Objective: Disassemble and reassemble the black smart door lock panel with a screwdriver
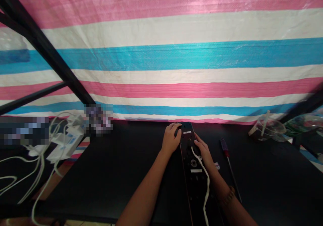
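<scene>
A long, narrow black device (196,179) with round fittings and small white labels lies lengthwise on the dark table in front of me. My left hand (172,137) grips its far left edge, with the fingertips over the top. On the opposite edge, my right hand (204,151) holds the side, its fingers partly hidden by the device. A white cable (208,185) leaves the top face between my hands and runs back toward me. To the right of my right hand lies a screwdriver (226,148) with a dark and red handle and a long shaft.
White power strips (66,145) and tangled white cords stand off the table's left side. A clear plastic cup (267,128) with a straw is at the back right. A black metal frame bar (55,61) slants at left, before a striped tarp (176,58).
</scene>
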Demonstrator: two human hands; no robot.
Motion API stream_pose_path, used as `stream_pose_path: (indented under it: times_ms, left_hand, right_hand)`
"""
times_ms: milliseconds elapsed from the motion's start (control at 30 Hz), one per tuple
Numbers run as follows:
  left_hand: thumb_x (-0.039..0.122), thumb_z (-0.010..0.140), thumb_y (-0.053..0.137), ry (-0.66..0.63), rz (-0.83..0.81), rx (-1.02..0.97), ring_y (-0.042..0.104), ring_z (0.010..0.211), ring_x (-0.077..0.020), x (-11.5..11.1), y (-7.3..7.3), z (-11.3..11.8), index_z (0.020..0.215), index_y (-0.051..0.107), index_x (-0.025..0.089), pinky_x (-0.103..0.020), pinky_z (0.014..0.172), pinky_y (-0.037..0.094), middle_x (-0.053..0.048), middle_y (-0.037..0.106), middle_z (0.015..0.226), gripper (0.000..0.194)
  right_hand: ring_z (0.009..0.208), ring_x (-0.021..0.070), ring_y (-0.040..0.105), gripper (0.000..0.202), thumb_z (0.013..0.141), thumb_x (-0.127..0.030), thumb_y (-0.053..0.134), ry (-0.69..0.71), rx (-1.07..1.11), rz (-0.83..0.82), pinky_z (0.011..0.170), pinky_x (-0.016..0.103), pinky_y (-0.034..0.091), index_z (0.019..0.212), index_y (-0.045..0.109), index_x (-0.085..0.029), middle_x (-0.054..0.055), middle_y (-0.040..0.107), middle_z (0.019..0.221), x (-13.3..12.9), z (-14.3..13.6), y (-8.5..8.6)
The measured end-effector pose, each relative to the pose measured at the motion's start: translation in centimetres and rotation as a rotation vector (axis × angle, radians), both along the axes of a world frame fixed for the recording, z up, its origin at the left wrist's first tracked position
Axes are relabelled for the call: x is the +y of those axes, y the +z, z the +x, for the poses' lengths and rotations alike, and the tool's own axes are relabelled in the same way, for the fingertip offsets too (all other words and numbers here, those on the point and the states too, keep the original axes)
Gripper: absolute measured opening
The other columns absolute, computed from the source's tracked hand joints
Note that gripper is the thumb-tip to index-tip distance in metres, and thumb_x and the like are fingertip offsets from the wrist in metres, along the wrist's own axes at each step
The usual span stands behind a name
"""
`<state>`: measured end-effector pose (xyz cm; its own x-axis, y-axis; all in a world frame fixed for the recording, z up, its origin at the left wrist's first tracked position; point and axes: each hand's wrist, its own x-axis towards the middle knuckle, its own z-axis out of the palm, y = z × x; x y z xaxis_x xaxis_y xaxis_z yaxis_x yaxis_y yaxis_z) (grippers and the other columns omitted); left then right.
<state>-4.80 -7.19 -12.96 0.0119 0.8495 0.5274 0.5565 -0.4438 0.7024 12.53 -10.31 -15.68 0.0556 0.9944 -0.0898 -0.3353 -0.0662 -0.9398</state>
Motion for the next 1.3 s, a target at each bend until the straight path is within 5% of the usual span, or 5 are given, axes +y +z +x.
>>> stream_pose_path:
  times_ms: [1300]
  left_hand:
    - [0.025, 0.099, 0.046, -0.027, -0.052, 0.067, 0.058, 0.122, -0.0227, 0.03, 0.06, -0.13, 0.124, 0.063, 0.024, -0.043, 0.11, 0.044, -0.009, 0.063, 0.127, 0.03]
  right_hand:
    - [0.133, 0.0366, 0.054, 0.061, 0.063, -0.053, 0.082, 0.012, -0.01, -0.024, 0.118, 0.051, 0.035, 0.116, 0.076, -0.023, 0.005, 0.07, 0.128, -0.13, 0.05, 0.62]
